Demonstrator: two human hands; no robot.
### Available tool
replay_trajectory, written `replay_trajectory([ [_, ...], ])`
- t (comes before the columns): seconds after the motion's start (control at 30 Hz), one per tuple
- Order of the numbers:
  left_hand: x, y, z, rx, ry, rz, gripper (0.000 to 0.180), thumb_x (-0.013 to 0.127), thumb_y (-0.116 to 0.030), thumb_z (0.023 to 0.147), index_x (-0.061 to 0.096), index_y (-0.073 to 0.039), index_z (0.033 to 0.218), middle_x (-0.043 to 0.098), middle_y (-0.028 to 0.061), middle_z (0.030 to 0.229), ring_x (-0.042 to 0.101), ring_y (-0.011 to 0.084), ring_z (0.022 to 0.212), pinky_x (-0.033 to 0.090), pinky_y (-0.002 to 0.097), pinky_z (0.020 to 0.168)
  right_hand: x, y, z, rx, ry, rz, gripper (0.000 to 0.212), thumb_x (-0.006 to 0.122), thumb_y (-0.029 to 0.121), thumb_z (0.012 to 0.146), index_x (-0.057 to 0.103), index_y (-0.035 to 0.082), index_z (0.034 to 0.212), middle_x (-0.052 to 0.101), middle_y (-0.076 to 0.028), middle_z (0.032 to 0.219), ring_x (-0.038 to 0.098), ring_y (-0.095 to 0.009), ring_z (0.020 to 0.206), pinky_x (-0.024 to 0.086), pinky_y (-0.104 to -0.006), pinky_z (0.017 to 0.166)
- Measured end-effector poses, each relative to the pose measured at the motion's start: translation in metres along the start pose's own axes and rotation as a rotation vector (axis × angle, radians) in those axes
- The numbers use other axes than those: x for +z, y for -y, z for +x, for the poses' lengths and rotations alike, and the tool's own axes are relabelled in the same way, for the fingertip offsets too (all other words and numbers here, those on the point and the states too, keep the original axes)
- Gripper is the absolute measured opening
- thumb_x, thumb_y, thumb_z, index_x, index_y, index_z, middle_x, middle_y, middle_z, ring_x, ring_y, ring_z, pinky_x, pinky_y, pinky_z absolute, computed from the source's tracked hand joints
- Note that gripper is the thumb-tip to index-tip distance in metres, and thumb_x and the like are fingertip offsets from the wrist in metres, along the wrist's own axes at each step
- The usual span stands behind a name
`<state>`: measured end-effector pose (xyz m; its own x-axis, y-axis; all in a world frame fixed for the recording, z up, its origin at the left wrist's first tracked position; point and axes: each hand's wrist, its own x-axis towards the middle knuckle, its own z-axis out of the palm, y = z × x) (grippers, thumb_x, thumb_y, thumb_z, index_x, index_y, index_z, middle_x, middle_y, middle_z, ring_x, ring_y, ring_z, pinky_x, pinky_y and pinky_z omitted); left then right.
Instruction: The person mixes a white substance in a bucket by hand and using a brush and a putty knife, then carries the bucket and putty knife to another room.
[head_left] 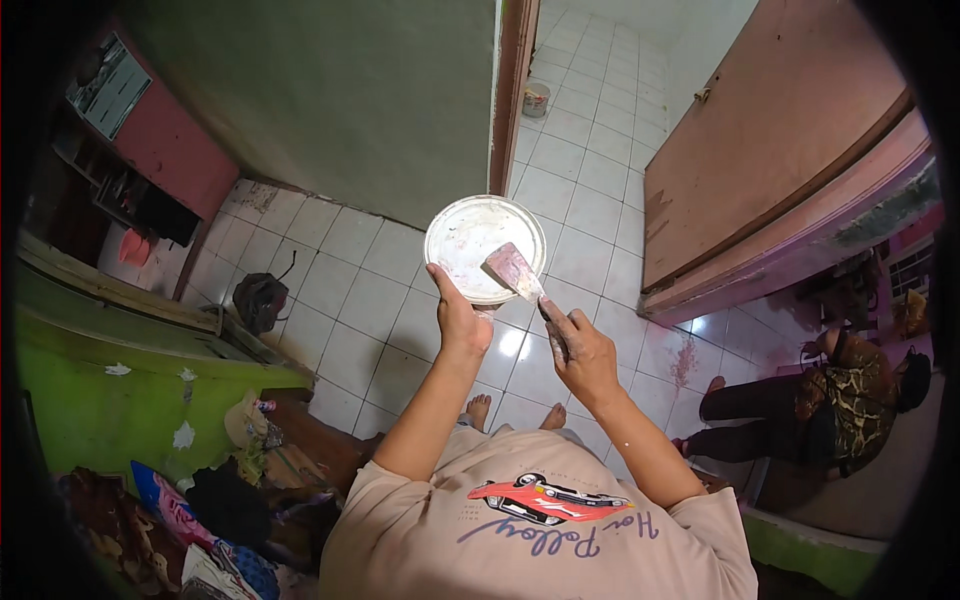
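In front of me my left hand point(462, 322) grips a round white lid point(470, 232) by its near edge, thumb on top. Pale smears cover the inside of the lid, and its raised rim faces up. My right hand point(582, 352) is closed around the handle of a putty knife point(513, 272). The wide blade, coated in pinkish-white residue, lies over the right part of the lid. Whether the blade touches the lid's surface I cannot tell. Whitish marks show on my right fingers.
White floor tiles point(360, 255) surround my feet. A doorway opens ahead, with a small bucket point(536, 99) beyond it and a pinkish door point(770, 130) swung open at right. Another person point(840, 400) is at the far right. A dark bag point(261, 302) and piled belongings point(230, 510) are at left.
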<state>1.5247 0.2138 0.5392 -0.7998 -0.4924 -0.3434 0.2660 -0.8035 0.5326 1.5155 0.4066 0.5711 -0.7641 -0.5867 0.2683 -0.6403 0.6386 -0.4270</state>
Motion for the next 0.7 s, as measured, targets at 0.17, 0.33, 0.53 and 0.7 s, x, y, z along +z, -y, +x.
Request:
replay_trajectory([
  [0.17,-0.033,0.000,-0.004,-0.015,0.008,0.046,0.078,0.026,-0.066,0.099,0.023,-0.010,0.153,0.032,0.0125,0.155,0.035,0.0298,0.141,0.035,0.0466,0.113,0.006,0.009,-0.034,0.022,0.068,-0.026,0.061,0.069,0.008,0.081,0.054,0.024,0.138,0.051,-0.008,0.080,0.059,-0.027,0.065,0.049,-0.0400,0.056],
  [0.33,-0.050,0.003,-0.002,-0.056,0.029,0.061,0.080,0.027,-0.065,0.099,0.022,-0.006,0.153,0.032,0.0138,0.155,0.037,0.0295,0.140,0.035,0.0455,0.113,0.006,0.010,-0.055,0.036,0.096,-0.032,0.060,0.068,0.009,0.082,0.054,0.024,0.138,0.052,-0.008,0.080,0.059,-0.027,0.064,0.049,-0.0405,0.056],
  [0.53,-0.051,0.001,-0.007,-0.064,0.097,0.076,0.080,0.029,-0.063,0.099,0.022,-0.004,0.152,0.034,0.0148,0.154,0.039,0.0297,0.138,0.037,0.0455,0.112,0.001,0.010,-0.064,0.069,0.096,-0.013,0.058,0.068,0.008,0.083,0.055,0.023,0.137,0.052,-0.008,0.081,0.059,-0.027,0.064,0.049,-0.0399,0.057],
  [0.7,-0.044,-0.005,-0.015,-0.079,0.112,0.085,0.078,0.029,-0.063,0.100,0.023,-0.005,0.152,0.036,0.0148,0.152,0.039,0.0307,0.138,0.042,0.0459,0.108,0.009,0.021,-0.040,-0.002,-0.038,-0.023,0.049,0.067,0.007,0.087,0.058,0.018,0.134,0.050,-0.009,0.076,0.053,-0.028,0.057,0.046,-0.0392,0.053],
])
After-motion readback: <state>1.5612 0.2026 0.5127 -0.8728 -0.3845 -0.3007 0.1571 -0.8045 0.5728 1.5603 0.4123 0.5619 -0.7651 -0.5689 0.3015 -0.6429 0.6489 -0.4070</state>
